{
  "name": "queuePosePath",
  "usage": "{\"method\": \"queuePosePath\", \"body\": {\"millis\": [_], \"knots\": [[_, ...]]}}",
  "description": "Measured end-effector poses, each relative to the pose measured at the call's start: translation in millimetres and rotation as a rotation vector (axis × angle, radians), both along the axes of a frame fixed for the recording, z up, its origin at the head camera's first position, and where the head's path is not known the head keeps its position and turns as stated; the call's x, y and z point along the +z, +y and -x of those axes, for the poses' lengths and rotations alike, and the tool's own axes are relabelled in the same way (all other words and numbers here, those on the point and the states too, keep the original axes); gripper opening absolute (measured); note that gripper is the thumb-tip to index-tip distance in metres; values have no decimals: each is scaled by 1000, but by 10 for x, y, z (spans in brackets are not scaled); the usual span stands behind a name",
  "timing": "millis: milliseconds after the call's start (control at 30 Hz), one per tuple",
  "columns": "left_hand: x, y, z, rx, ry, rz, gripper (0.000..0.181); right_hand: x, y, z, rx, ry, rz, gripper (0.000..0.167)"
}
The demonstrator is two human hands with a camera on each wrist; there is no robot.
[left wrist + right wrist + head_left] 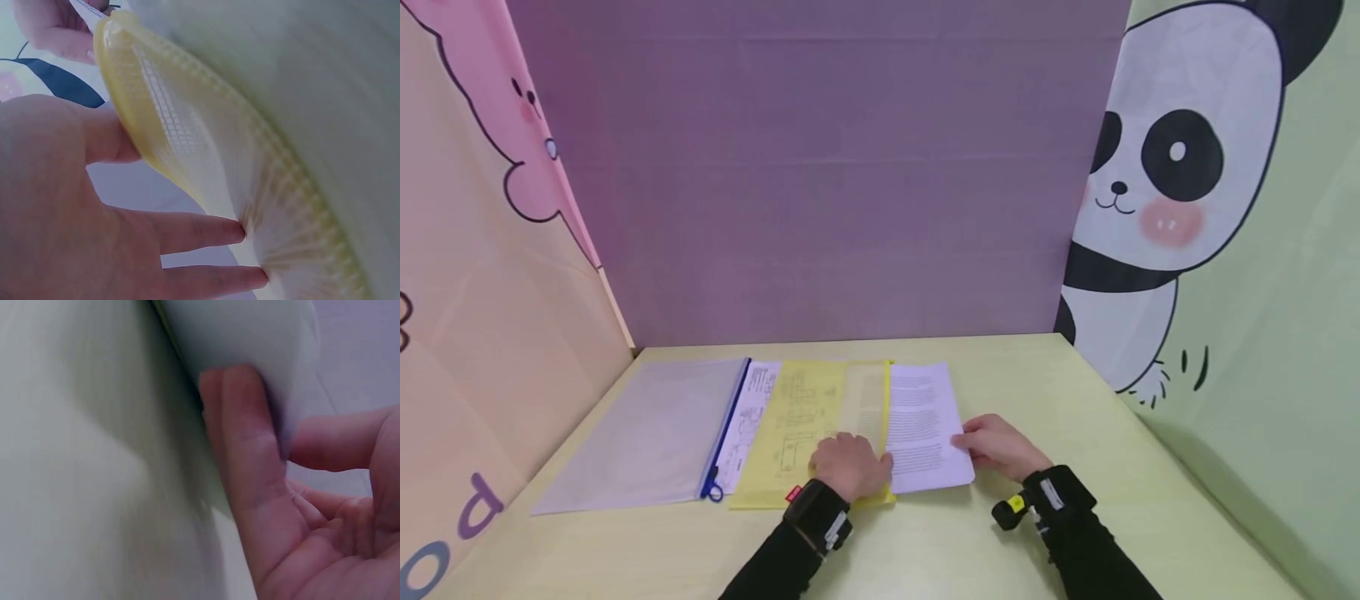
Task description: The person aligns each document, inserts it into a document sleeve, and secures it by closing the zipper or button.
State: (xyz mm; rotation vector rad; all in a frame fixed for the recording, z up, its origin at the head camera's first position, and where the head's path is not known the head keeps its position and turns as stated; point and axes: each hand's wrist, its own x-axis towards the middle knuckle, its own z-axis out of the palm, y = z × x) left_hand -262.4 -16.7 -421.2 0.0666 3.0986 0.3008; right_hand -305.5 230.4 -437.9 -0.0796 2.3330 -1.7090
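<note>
A yellow translucent mesh folder [797, 417] lies on the table, its yellow-edged opening facing right. Printed white paper [921, 425] sticks out of that side, partly inside the folder. My right hand [1003, 448] pinches the paper's right edge between thumb and fingers; in the right wrist view the fingers [240, 437] are behind the sheet [250, 337]. My left hand [850, 467] rests on the folder near its lower right; in the left wrist view its fingertips [240, 231] press the mesh [219, 144] with fingers extended.
A clear folder [647, 433] with a blue zip edge [727, 425] lies at the left of the table [1037, 383]. Another printed sheet [748, 417] shows between it and the yellow folder. A purple backdrop [820, 175] stands behind, with patterned panels at both sides.
</note>
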Motion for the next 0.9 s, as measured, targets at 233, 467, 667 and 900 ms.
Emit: {"method": "queuePosePath", "body": {"millis": [233,467,667,900], "knots": [[-5,-53,15,-42,-31,-48,71,-25,100,22,2,-44,25,28],[-18,-75,22,-26,-65,-85,75,-14,151,18,-34,-62,10,30],[-27,-59,24,-45,-78,-66,72,8,141,6,-58,-56,-23,30],[-35,-42,31,-60,-76,-75,70,32,101,-21,-39,-22,-37,26]]}}
